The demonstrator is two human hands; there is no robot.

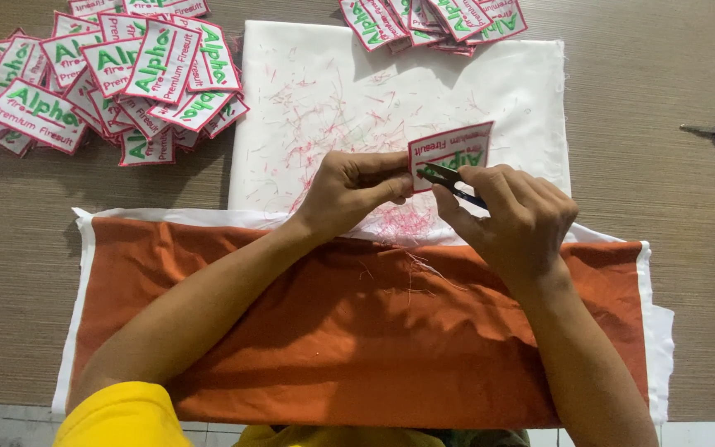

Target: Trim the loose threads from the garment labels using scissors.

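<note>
Your left hand (349, 192) pinches an embroidered patch (450, 152) over the white cloth (308, 99); your right hand (516, 217) holds what look like dark thread snips (450, 182) against its edge.

Both bare forearms are stretched forward and angled inward so the hands nearly meet. The left hand (349, 192) is curled, thumb and fingers pinched together. The right hand (513, 217) is closed too, knuckles up, wrist slightly bent.
</note>
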